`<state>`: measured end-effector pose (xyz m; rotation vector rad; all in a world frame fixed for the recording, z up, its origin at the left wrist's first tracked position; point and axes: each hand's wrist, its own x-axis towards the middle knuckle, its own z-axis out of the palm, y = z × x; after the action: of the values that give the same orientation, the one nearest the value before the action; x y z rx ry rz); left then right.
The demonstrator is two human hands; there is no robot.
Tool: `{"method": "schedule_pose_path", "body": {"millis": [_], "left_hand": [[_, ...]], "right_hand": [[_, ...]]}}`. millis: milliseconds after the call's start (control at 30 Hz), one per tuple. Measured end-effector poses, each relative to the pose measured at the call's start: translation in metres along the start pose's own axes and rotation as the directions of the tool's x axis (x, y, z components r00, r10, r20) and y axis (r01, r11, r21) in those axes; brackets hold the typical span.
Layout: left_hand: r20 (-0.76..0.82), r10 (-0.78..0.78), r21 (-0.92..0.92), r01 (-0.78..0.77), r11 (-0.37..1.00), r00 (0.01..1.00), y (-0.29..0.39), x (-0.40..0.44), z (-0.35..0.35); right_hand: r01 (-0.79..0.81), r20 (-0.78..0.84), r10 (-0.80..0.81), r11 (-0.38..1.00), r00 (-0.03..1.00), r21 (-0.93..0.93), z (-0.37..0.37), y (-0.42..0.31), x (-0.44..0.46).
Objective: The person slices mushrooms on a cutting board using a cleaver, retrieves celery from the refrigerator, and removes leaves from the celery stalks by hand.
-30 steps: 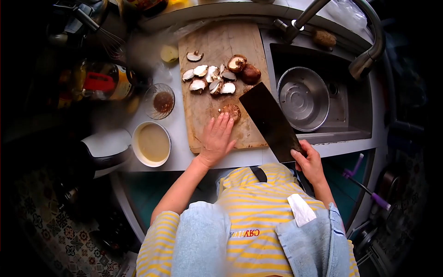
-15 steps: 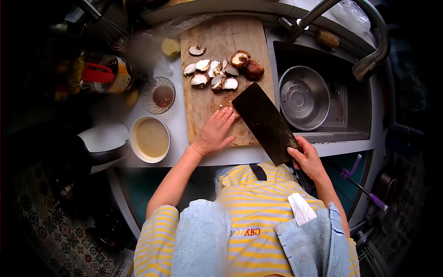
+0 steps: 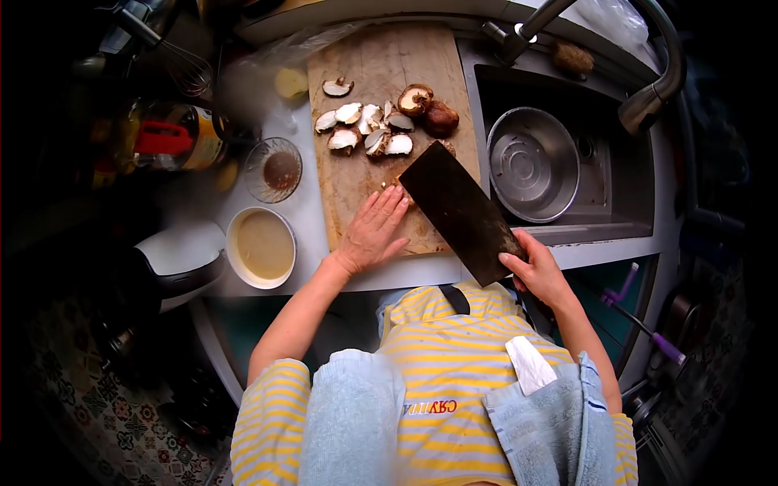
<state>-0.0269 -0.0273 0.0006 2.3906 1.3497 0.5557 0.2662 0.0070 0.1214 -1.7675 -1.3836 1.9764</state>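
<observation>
From the head view, we see our right hand point(image 3: 539, 271) clamped on the handle end of a dark cleaver point(image 3: 462, 212), its broad blade slanting up and to the left over the cutting board point(image 3: 381, 61). Our left hand point(image 3: 369, 232) lies palm down near the board's lower edge, fingers stretched out side by side, gripping nothing. Its fingertips are at a mushroom point(image 3: 395, 181) mostly hidden by the blade's far corner; we cannot tell whether the edge touches it.

Farther up the board lie cut mushroom pieces point(image 3: 370, 120), pale insides showing, and just right of them two brown mushrooms point(image 3: 442, 119) sit side by side. On the surface point(image 3: 312, 279) to the left, we find a white bowl point(image 3: 241, 272) of cloudy liquid and, just beyond it, a glass bowl point(image 3: 251, 182) with brown contents. To the right, a metal basin point(image 3: 559, 206) rests in the sink point(image 3: 640, 186).
</observation>
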Motion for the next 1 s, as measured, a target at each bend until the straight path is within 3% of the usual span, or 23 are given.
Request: {"method": "schedule_pose_path", "body": {"millis": [200,300,400,500,600,767,867,900,1000], "left_hand": [[0.036,0.025,-0.004,-0.025,1.000,0.999,-0.002,0.001,-0.003],[0.043,0.023,-0.025,-0.022,0.999,0.999,-0.002,0.001,-0.004],[0.052,0.013,-0.059,-0.009,0.998,0.999,-0.001,0.002,-0.005],[0.042,0.012,-0.076,-0.009,0.997,0.999,-0.001,0.004,-0.006],[0.035,0.005,-0.102,-0.001,0.995,0.999,0.000,0.005,-0.006],[-0.021,-0.012,-0.141,0.009,0.990,1.000,0.000,0.008,-0.007],[-0.072,0.016,-0.071,-0.021,0.997,0.997,-0.004,-0.004,0.004],[-0.091,-0.012,-0.044,0.008,0.999,0.996,-0.003,-0.008,0.004],[-0.147,-0.078,-0.011,0.077,0.997,0.986,0.000,-0.015,0.003]], "right_hand": [[0.012,-0.012,-0.013,0.997,1.000,-0.082,0.005,-0.005,0.011],[0.087,-0.034,-0.096,0.975,0.995,-0.202,0.009,0.000,0.018],[0.231,-0.041,-0.268,0.890,0.963,-0.393,0.017,0.000,0.023],[0.167,-0.040,-0.225,0.820,0.973,-0.547,0.025,-0.005,0.031],[0.272,-0.021,-0.395,0.670,0.919,-0.691,0.040,0.004,0.049],[0.317,-0.047,-0.444,0.706,0.895,-0.634,0.047,0.025,0.066],[0.297,-0.023,-0.326,0.885,0.945,-0.359,0.038,0.011,0.057],[0.171,-0.052,-0.188,0.957,0.981,-0.235,0.037,-0.001,0.045],[0.177,-0.177,-0.193,0.979,0.965,-0.101,0.020,0.001,0.019]]}}
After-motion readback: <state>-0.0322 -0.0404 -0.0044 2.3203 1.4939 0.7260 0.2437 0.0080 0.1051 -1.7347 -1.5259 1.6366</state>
